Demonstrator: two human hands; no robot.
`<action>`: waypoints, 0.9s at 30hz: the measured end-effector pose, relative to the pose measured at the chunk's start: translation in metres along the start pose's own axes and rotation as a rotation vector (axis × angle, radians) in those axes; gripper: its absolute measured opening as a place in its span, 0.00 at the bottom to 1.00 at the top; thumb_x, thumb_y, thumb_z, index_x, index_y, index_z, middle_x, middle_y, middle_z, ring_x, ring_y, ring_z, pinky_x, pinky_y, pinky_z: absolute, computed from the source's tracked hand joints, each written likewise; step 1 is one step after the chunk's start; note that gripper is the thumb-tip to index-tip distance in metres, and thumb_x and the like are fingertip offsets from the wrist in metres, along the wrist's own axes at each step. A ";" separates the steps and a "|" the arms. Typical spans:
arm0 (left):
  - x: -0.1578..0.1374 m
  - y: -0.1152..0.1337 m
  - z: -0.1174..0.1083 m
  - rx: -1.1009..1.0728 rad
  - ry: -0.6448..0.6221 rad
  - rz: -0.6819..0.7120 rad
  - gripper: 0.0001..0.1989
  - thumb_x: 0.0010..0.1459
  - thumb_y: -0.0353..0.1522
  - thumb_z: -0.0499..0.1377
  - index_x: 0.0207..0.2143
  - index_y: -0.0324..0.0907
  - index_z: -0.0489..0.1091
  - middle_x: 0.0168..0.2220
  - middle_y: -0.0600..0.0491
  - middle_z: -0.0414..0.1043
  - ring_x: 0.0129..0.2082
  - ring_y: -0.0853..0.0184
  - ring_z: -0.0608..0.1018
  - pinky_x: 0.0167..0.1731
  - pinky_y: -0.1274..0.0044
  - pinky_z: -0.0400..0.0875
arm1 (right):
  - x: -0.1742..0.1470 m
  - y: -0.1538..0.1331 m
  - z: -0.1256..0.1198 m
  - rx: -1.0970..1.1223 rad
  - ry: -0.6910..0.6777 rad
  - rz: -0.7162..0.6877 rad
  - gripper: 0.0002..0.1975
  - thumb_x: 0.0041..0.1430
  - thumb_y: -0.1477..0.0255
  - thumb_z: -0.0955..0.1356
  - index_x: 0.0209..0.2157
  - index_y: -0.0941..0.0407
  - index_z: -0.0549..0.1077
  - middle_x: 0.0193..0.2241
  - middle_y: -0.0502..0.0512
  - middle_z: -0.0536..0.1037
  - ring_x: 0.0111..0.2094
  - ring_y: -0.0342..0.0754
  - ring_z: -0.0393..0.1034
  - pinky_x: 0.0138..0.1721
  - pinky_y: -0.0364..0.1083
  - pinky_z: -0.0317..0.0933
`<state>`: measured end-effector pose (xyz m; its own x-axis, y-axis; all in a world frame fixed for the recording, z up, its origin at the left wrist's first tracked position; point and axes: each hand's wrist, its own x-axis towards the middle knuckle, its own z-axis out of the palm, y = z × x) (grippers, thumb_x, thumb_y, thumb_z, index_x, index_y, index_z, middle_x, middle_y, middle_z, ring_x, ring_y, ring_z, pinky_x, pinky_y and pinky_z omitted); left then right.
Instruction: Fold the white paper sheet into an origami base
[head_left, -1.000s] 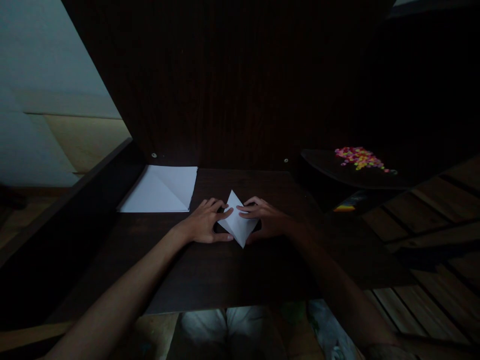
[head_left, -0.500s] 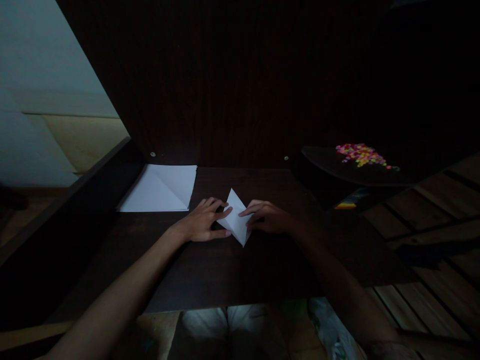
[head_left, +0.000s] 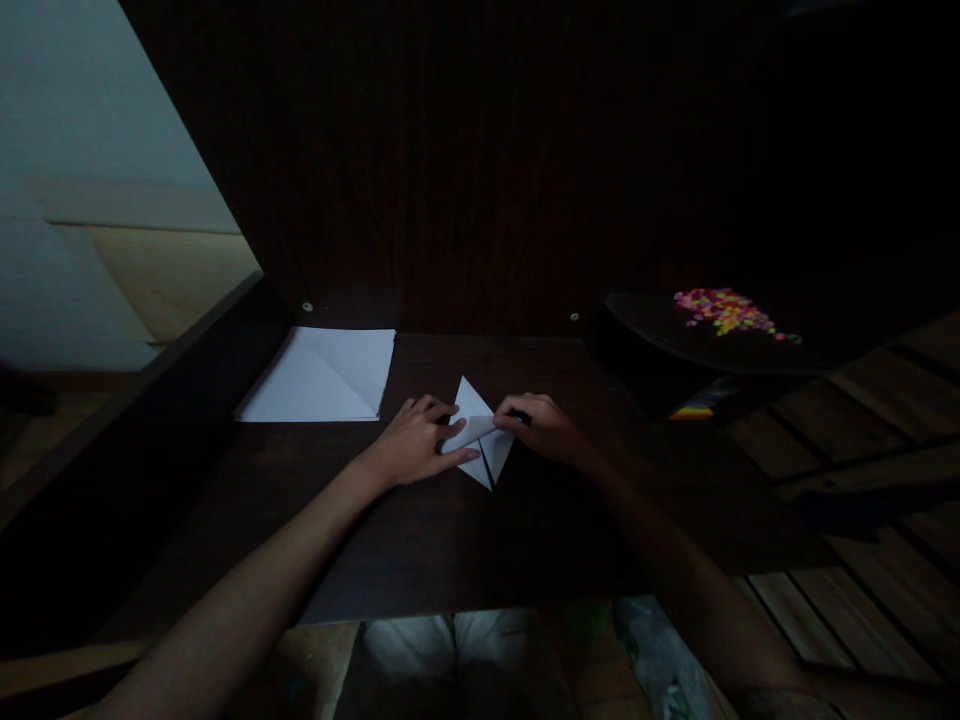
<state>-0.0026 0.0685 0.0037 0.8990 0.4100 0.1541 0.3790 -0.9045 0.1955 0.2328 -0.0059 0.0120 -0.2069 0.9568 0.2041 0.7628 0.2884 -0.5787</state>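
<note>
A small folded white sheet of paper (head_left: 470,400) lies on the dark wooden desk, one point toward the back panel and a split lower end toward me. Across its middle a flap is lifted and partly turned over. My left hand (head_left: 420,440) rests on the paper's left side, fingers spread and pressing it down. At the right corner of the flap, my right hand (head_left: 541,428) pinches the paper between thumb and forefinger.
A stack of white paper (head_left: 322,375) lies at the back left, beside the desk's raised side edge (head_left: 135,440). On a rounded shelf (head_left: 652,335) to the right sits a heap of small colourful pieces (head_left: 726,311). A dark back panel (head_left: 450,180) rises behind.
My right hand has gone from lying on the paper with extended fingers to pinching its flap. That flap is now raised, showing the slit below. My left hand has shifted slightly right.
</note>
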 end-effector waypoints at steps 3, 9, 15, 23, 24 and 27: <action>0.003 0.001 0.005 -0.011 0.051 -0.051 0.19 0.64 0.44 0.53 0.44 0.44 0.78 0.53 0.46 0.72 0.52 0.52 0.69 0.51 0.57 0.64 | 0.002 -0.003 0.003 0.058 0.027 0.099 0.11 0.62 0.63 0.66 0.32 0.56 0.73 0.29 0.49 0.77 0.32 0.45 0.71 0.37 0.44 0.61; 0.013 0.001 0.006 -0.108 0.070 -0.159 0.13 0.62 0.36 0.56 0.45 0.46 0.78 0.49 0.50 0.76 0.49 0.56 0.73 0.49 0.62 0.67 | 0.011 -0.007 0.004 0.064 -0.035 0.150 0.09 0.51 0.66 0.73 0.32 0.56 0.75 0.29 0.49 0.78 0.32 0.45 0.72 0.34 0.43 0.62; 0.020 0.002 0.004 -0.156 0.070 -0.292 0.12 0.61 0.34 0.56 0.39 0.41 0.78 0.40 0.47 0.78 0.45 0.56 0.75 0.47 0.67 0.69 | 0.026 -0.015 0.007 -0.229 -0.059 0.258 0.10 0.54 0.67 0.71 0.38 0.56 0.76 0.34 0.53 0.79 0.36 0.50 0.72 0.36 0.45 0.61; 0.028 -0.004 -0.002 -0.224 0.068 -0.454 0.28 0.54 0.31 0.62 0.58 0.41 0.64 0.44 0.49 0.77 0.46 0.58 0.77 0.47 0.71 0.71 | 0.041 -0.017 0.011 -0.244 -0.078 0.349 0.18 0.51 0.68 0.73 0.44 0.56 0.71 0.43 0.60 0.78 0.43 0.55 0.74 0.40 0.48 0.64; 0.031 -0.005 -0.004 -0.224 0.055 -0.471 0.29 0.53 0.31 0.63 0.58 0.41 0.63 0.44 0.49 0.77 0.46 0.58 0.78 0.46 0.71 0.71 | 0.043 -0.018 0.011 -0.261 -0.082 0.374 0.19 0.50 0.68 0.74 0.43 0.56 0.71 0.43 0.60 0.78 0.44 0.56 0.74 0.40 0.48 0.65; 0.041 -0.004 -0.014 -0.166 -0.028 -0.539 0.32 0.49 0.31 0.65 0.58 0.40 0.61 0.47 0.46 0.76 0.48 0.56 0.77 0.45 0.72 0.71 | 0.050 -0.021 0.010 -0.320 -0.095 0.472 0.25 0.45 0.66 0.76 0.44 0.56 0.69 0.42 0.62 0.78 0.44 0.58 0.74 0.39 0.49 0.65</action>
